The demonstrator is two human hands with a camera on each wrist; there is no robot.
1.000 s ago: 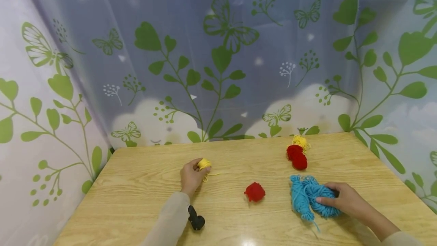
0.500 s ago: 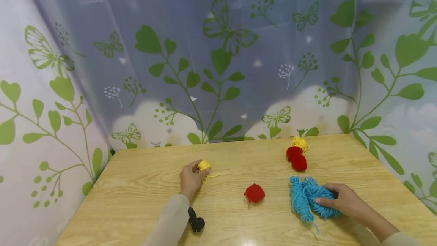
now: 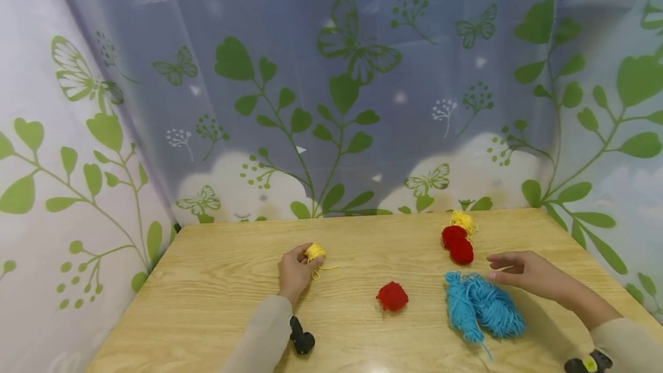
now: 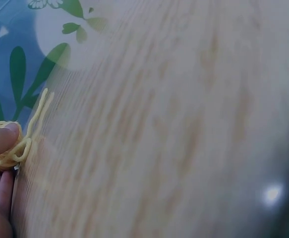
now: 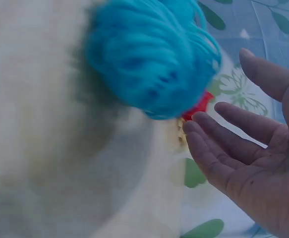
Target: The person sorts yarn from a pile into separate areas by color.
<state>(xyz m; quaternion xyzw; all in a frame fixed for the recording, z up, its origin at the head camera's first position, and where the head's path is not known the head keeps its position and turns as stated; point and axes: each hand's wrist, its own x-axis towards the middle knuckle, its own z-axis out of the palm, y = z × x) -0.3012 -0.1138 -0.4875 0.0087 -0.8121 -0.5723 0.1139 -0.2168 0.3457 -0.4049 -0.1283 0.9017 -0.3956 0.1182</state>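
My left hand [image 3: 294,275] pinches a small ball of yellow yarn [image 3: 315,252] between thumb and fingers, on the left half of the table. A loose tail of that yarn [image 4: 37,111] trails onto the wood in the left wrist view. Over at the right, my right hand [image 3: 536,276] hovers just above a plump blue yarn skein [image 3: 499,308], fingers extended and holding nothing. In the right wrist view the blue skein [image 5: 149,59] sits apart from the fingertips. A thinner blue yarn bundle [image 3: 463,307] lies against its left side.
One red yarn ball [image 3: 392,297] lies alone mid-table. Two touching red yarn balls [image 3: 461,251] and a loose yellow yarn bundle [image 3: 464,221] are near the back right. A patterned curtain [image 3: 362,131] stands behind the wooden table [image 3: 233,269].
My right hand has let go of the plump blue skein and lifted up off it. The left hand keeps its hold on the yellow ball. The head view has shifted slightly.
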